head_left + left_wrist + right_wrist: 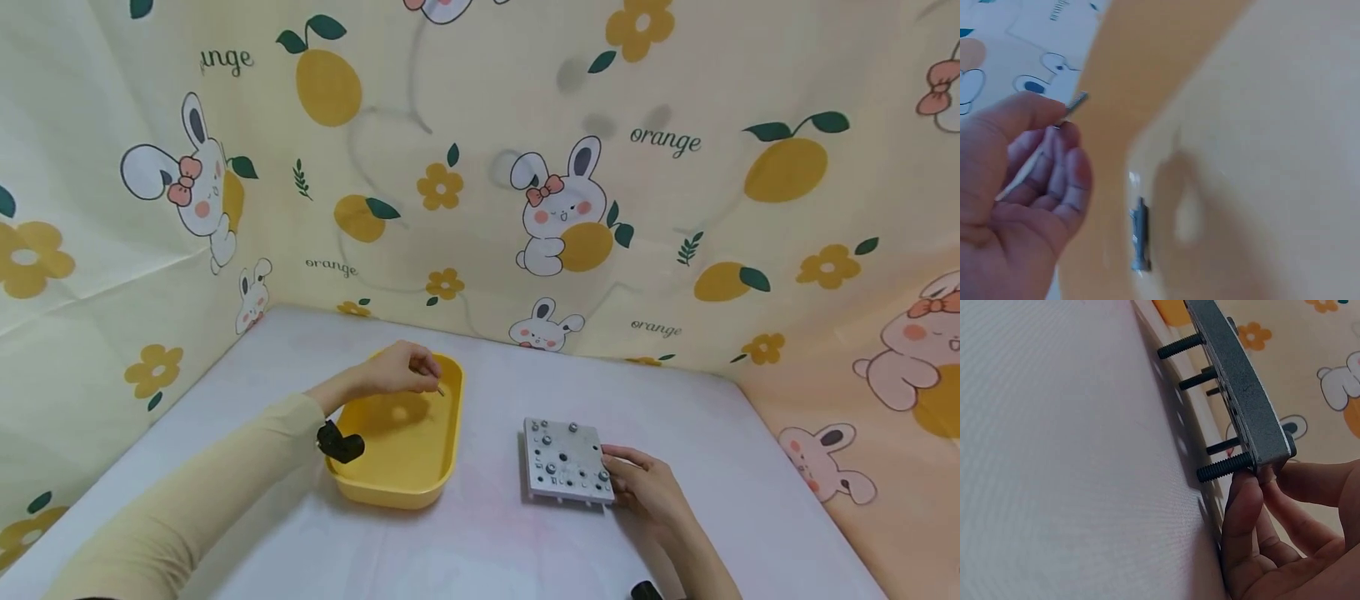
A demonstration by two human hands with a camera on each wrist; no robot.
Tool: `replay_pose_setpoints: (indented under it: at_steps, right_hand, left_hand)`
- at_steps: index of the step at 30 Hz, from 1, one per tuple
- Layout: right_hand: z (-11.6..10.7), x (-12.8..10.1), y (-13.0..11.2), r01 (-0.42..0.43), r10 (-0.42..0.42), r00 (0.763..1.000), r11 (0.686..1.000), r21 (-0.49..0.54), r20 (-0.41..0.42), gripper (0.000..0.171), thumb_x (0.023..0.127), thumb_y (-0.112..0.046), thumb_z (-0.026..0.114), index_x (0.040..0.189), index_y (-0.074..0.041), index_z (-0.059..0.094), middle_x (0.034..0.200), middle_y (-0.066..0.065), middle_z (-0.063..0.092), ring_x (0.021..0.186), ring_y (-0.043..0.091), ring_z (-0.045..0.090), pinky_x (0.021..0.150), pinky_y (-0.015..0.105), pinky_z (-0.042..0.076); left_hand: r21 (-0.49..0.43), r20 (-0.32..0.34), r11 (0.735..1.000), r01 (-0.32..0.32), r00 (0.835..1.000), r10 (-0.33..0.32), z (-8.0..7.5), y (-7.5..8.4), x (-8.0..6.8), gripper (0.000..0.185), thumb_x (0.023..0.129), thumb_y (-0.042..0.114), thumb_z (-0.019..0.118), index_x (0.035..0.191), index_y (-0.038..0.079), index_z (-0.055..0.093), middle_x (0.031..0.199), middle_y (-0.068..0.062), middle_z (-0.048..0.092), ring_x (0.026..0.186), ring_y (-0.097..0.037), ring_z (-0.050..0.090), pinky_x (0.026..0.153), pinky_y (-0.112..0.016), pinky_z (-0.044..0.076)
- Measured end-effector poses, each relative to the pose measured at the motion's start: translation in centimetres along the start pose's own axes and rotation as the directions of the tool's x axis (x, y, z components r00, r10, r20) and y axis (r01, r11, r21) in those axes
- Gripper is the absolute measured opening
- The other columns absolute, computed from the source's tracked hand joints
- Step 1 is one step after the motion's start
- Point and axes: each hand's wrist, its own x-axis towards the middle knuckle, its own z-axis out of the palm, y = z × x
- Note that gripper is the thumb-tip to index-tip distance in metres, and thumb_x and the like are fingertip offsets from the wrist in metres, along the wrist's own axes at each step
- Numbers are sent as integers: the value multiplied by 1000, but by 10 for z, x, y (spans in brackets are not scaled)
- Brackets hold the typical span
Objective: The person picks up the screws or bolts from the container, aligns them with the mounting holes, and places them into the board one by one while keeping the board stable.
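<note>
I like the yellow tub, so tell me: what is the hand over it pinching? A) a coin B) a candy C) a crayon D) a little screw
D: the left hand pinches a thin threaded screw in its fingertips above the yellow tub, where another screw lies on the floor of the tub.

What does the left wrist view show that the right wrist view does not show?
Only the left wrist view shows the left hand pinching a small screw over the yellow tray, where another screw lies. Only the right wrist view shows the right hand holding the corner of the grey plate, with screw shafts sticking out beneath it. Both share the printed cloth backdrop.
</note>
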Motion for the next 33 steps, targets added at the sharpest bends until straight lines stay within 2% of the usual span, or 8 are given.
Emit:
replay_pose_setpoints:
  at_steps: [3, 6, 11, 16, 19, 21, 26, 33]
  right_hand:
    - [1, 1, 0, 6, -6, 1000, 1000, 8, 2, 39, 95, -15, 65, 130, 2, 59, 101, 9, 71, 77, 20, 66, 64, 30, 54]
    - [1, 1, -1, 4, -4, 1000, 1000, 8, 6, 39, 95, -16, 65, 130, 2, 59, 100, 9, 71, 77, 20, 65, 64, 30, 54]
    - [-1, 1, -1, 12, -12, 1000, 1000, 7, 15, 40, 95, -16, 65, 131, 2, 59, 101, 9, 70, 78, 20, 65, 65, 29, 54]
    - [-1, 1, -1, 14, -14, 1000, 1000, 7, 11, 40, 95, -15, 65, 130, 2, 59, 101, 10, 71, 78, 20, 66, 65, 30, 54]
    - [-1, 1, -1, 11, -11, 1000, 1000, 2, 8, 40, 95, -16, 65, 130, 2, 59, 101, 9, 71, 78, 20, 65, 64, 30, 54]
    - [-1, 1, -1, 12, -12, 1000, 1000, -4, 8, 40, 95, -16, 65, 130, 1, 59, 102, 9, 70, 78, 20, 65, 64, 29, 53]
    - [-2, 0, 0, 8, -8, 1000, 1000, -3, 8, 41, 94, -17, 67, 130, 1, 60, 102, 8, 70, 78, 20, 64, 63, 29, 53]
    - [-2, -1, -1, 13, -13, 1000, 1000, -14, 4, 41, 94, -18, 67, 130, 0, 61, 100, 8, 71, 75, 20, 64, 61, 29, 52]
  left_hand:
    - [-46, -63, 998, -41, 997, 38, 3, 8, 6, 19, 93, 7, 68, 108, -5, 65, 97, -11, 70, 96, -40, 63, 81, -43, 54]
    - [-87, -81, 995, -54, 996, 47, 12, 19, 14, 17, 92, 11, 70, 106, 1, 68, 96, -9, 70, 94, -36, 63, 81, -39, 54]
    - [-110, -9, 991, -71, 997, 70, 37, 35, 26, 14, 90, 11, 73, 103, 5, 69, 95, -6, 71, 91, -28, 66, 83, -39, 54]
    - [-132, 81, 985, -109, 989, 120, 61, 44, 37, 15, 89, 6, 73, 103, 2, 69, 98, -8, 71, 91, -23, 67, 83, -33, 54]
    - [-119, 118, 985, -122, 984, 136, 73, 49, 42, 17, 88, 4, 74, 103, -2, 69, 97, -7, 71, 90, -21, 67, 82, -31, 54]
    - [-98, 132, 987, -125, 982, 137, 80, 51, 46, 15, 87, 4, 74, 101, 0, 70, 95, -6, 71, 89, -19, 67, 82, -30, 54]
    - [-59, 182, 991, -119, 975, 128, 94, 54, 55, 13, 85, 4, 77, 97, 7, 72, 93, -2, 72, 89, -17, 68, 80, -28, 54]
    - [-44, 226, 994, -102, 968, 110, 104, 57, 58, 19, 85, 5, 77, 102, 0, 71, 91, 0, 72, 86, -15, 67, 78, -27, 55]
